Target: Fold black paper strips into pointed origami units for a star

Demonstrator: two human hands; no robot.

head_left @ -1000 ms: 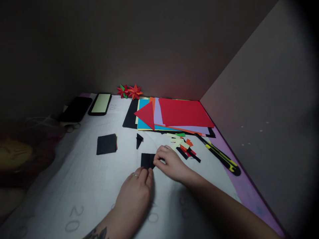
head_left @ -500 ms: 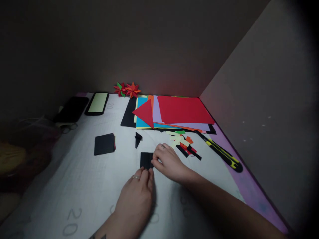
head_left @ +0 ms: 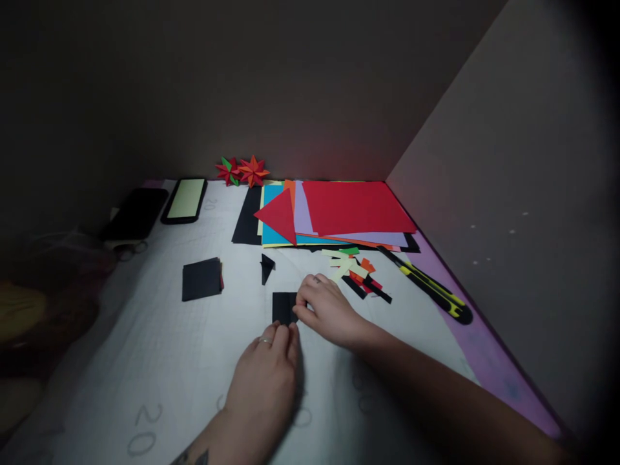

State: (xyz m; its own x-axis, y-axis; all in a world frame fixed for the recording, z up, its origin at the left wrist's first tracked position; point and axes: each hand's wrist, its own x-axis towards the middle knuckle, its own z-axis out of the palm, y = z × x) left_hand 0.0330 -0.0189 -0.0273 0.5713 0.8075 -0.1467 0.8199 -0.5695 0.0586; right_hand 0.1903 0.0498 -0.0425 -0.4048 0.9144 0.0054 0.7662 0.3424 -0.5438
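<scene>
A small square of black paper (head_left: 281, 307) lies on the white sheet, with a crease running down it near its right side. At its lower edge, the fingertips of my left hand (head_left: 269, 371) are close together and press it down. My right hand (head_left: 329, 311) has its fingers curled and pinched at the paper's right edge, which it partly covers. Just beyond is a small folded black paper piece (head_left: 267, 268). To the left lies a stack of black paper squares (head_left: 201, 279), with coloured edges showing beneath.
Paper strips (head_left: 356, 268) and a yellow-black utility knife (head_left: 431, 287) lie to the right. Coloured sheets (head_left: 358, 206) are piled at the back, near two folded paper stars (head_left: 252, 171). A phone (head_left: 185, 200), a dark flat object (head_left: 137, 214) and scissors (head_left: 130, 250) are at left.
The view has shifted slightly. Both hands stay at the black paper in nearly the same pose, with no clear change in the paper.
</scene>
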